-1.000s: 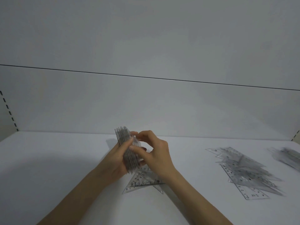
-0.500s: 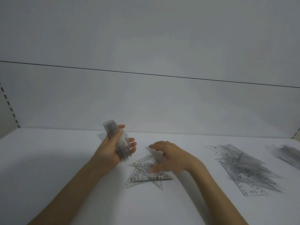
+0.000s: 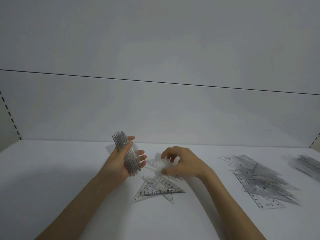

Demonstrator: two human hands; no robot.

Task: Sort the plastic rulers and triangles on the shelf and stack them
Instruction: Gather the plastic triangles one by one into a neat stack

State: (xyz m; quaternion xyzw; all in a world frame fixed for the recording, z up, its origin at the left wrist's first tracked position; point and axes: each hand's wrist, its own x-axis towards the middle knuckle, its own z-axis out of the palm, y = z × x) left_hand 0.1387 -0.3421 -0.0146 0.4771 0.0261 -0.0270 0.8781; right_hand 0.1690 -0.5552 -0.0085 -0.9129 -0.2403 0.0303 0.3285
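Observation:
My left hand (image 3: pixel 121 161) grips a thick stack of clear plastic triangles (image 3: pixel 127 155) on edge, just above the white shelf (image 3: pixel 60 170). To its right, my right hand (image 3: pixel 183 161) has curled fingers that pinch a single clear triangle (image 3: pixel 160 163), blurred by motion, a little above the shelf. Below both hands a few loose clear triangles (image 3: pixel 155 189) lie flat and overlapping on the shelf.
A spread pile of clear rulers and triangles (image 3: pixel 259 181) lies on the shelf to the right. Another blurred pile (image 3: pixel 306 163) sits at the far right edge. The shelf's back wall (image 3: pixel 155 115) rises behind the hands.
My right hand left the stack in my left hand, dropped to the loose triangles and now lifts one. My left hand moved slightly left with the stack.

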